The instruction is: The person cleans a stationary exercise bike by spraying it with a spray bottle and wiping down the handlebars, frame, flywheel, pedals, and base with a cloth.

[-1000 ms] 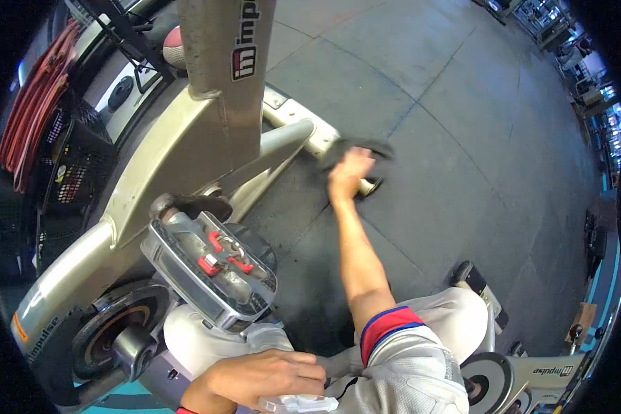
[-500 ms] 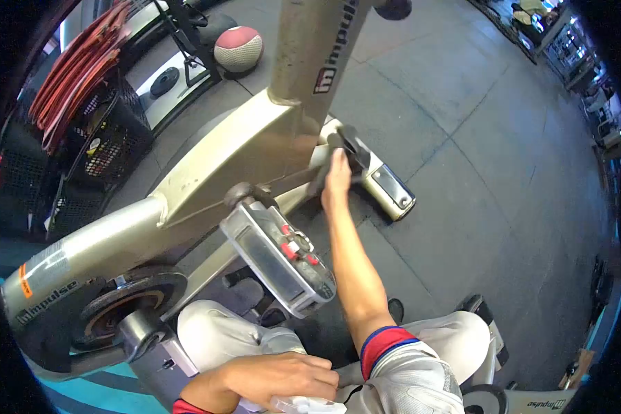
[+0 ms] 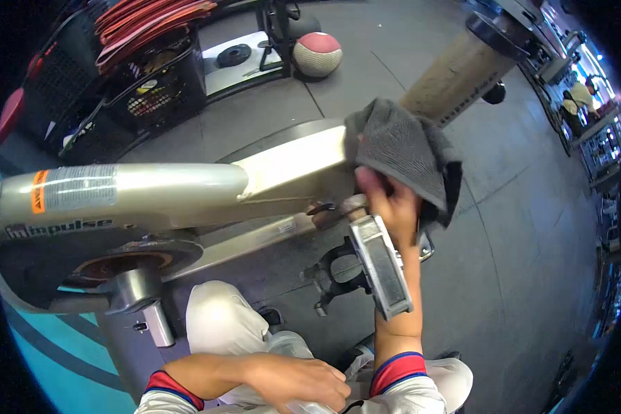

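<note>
My right hand (image 3: 393, 207) is closed around a dark grey cloth (image 3: 407, 152). The cloth is draped against the exercise bike's frame (image 3: 293, 155), where the slanted post (image 3: 455, 76) rises. Just below the right wrist is a pedal (image 3: 383, 265) with a grey body and a black toe cage (image 3: 334, 279). My left hand (image 3: 297, 379) rests low over my lap, its fingers curled round a clear plastic thing (image 3: 314, 408). Most of that thing is hidden by the hand and the picture's lower edge, so its kind is unclear.
Black crates (image 3: 155, 96) with folded red-orange mats (image 3: 148, 24) stand at the upper left. Near them are a pink and cream ball (image 3: 317, 54) and a weight plate (image 3: 234, 56). A flywheel (image 3: 127, 265) is at lower left. A person (image 3: 581, 96) is far right.
My right hand has come up from beside the floor foot to the post's base, with the grey cloth now plainly visible. The view has turned, and the pedal now sits further right.
</note>
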Demonstrator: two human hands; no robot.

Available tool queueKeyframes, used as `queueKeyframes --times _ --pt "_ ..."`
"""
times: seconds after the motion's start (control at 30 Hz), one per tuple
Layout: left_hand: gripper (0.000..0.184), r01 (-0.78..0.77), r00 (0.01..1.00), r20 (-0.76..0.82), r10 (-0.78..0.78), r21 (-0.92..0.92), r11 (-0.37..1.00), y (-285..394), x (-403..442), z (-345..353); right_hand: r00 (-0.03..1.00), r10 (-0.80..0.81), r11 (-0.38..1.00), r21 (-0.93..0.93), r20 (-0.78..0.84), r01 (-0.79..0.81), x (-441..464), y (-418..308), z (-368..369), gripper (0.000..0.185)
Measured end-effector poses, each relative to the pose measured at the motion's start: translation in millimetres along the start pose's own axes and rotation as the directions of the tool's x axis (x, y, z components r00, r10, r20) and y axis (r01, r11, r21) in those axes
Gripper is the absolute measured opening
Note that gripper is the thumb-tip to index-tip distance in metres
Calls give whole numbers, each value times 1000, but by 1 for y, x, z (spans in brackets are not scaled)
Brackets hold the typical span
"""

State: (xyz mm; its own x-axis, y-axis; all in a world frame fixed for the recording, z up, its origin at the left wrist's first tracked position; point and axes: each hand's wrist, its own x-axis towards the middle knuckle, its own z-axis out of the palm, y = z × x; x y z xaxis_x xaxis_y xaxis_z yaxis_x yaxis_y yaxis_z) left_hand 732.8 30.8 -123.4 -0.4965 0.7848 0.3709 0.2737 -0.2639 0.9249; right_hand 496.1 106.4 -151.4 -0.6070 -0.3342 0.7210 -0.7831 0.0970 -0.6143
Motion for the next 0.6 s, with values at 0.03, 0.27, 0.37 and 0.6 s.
queueKeyframes --times 0.03,0.27,0.37,0.6 --pt "29 -7 1000 -13 8 9 1000 2 -1 1 999 53 998 -19 10 -53 4 -2 -3 25" --pt "27 -8 1000 26 7 23 1000 8 -5 12 849 -408 889 -359 -337 284 -9 60 37 31" --pt "28 67 995 67 -71 47 997 16 -3 15 807 -234 960 -259 -543 105 -46 70 64 33" --pt "28 25 999 -30 -22 108 994 22 -12 40 644 604 787 223 -471 -575 -132 67 117 41"
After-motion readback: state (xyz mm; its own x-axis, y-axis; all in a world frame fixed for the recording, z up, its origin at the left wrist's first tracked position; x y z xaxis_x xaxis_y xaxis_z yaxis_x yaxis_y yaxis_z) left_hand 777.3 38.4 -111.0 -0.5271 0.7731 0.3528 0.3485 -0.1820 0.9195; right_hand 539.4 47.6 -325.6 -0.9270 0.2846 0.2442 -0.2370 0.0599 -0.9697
